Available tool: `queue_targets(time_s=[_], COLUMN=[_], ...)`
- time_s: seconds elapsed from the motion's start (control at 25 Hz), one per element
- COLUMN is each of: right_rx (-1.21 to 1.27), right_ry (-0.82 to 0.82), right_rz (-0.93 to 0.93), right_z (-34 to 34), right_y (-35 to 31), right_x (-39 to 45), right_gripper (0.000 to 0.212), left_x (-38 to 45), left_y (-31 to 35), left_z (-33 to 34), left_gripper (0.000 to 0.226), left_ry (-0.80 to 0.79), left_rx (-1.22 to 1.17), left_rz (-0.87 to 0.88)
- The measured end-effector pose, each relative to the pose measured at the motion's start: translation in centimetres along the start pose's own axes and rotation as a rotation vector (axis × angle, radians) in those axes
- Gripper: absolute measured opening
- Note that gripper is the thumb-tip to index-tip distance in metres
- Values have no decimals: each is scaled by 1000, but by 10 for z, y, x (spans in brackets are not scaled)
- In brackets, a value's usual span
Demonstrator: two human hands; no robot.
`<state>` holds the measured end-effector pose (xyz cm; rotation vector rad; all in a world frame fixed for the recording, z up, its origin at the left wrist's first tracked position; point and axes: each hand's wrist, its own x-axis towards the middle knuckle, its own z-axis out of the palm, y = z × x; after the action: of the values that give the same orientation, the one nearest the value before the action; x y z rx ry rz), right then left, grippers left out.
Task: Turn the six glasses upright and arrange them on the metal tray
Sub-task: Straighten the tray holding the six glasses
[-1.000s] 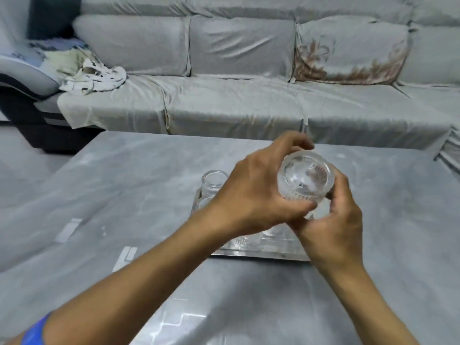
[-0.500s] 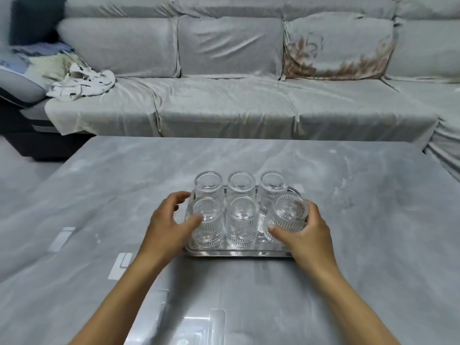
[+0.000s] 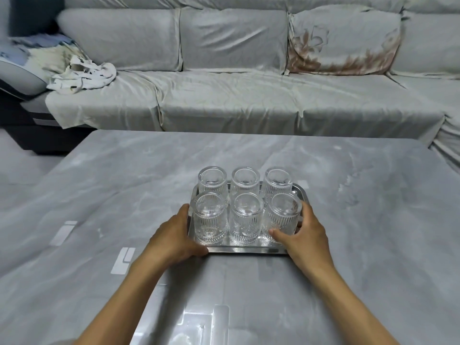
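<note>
Several clear ribbed glasses stand in two rows of three on the metal tray [image 3: 249, 250] at the table's middle. The back row [image 3: 245, 181] is untouched. In the front row are the left glass [image 3: 210, 220], the middle glass [image 3: 246, 220] and the right glass [image 3: 285, 216]. All seem to stand mouth up. My left hand [image 3: 174, 235] grips the tray's near left corner, thumb on the front rim and fingers along the left side. My right hand [image 3: 307, 235] wraps the front right glass, thumb low on its front, fingers behind it.
The tray rests on a grey marble-look table [image 3: 361, 245]. Beyond its far edge runs a grey covered sofa [image 3: 224, 100], with a crumpled white cloth [image 3: 82, 75] at its left end and a brown-stained cushion [image 3: 343, 41] at right.
One second ago both hands held a glass up in the air. It now stands at the tray's front right, and my left hand has dropped from the front left glass to the tray's corner.
</note>
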<state>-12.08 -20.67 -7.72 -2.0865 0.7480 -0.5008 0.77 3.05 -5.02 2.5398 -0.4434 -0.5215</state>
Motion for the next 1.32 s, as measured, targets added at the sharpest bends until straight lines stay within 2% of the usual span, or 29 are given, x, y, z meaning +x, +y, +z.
queue_targets(time_s=[0.12, 0.24, 0.32, 0.44, 0.56, 0.72, 1.04, 1.32], right_rx=[-7, -24, -139, -362, -354, -285, -311, -367], right_ry=[-12, -127, -136, 16, -76, 1, 77, 27], right_rz=[-15, -31, 19, 183, 276, 263, 247, 241], right_z=[0, -8, -22, -40, -39, -31, -24, -26], right_y=[-2, 0, 6, 23, 32, 41, 39, 31], right_x=[-2, -2, 1, 8, 9, 7, 4, 10], right_gripper=[94, 97, 79, 52, 21, 9, 13, 16], left_x=[-1, 3, 9, 14, 10, 13, 22, 27], left_y=[-1, -10, -20, -28, -24, -27, -26, -21], left_z=[1, 2, 2, 10, 22, 29, 34, 30], left_gripper=[90, 55, 41, 32, 16, 16, 26, 23], left_ry=[11, -6, -4, 38, 153, 224, 309, 292], left_rx=[13, -84, -241, -306, -289, -430, -490, -480], left_rz=[26, -42, -142, -156, -133, -126, -103, -111])
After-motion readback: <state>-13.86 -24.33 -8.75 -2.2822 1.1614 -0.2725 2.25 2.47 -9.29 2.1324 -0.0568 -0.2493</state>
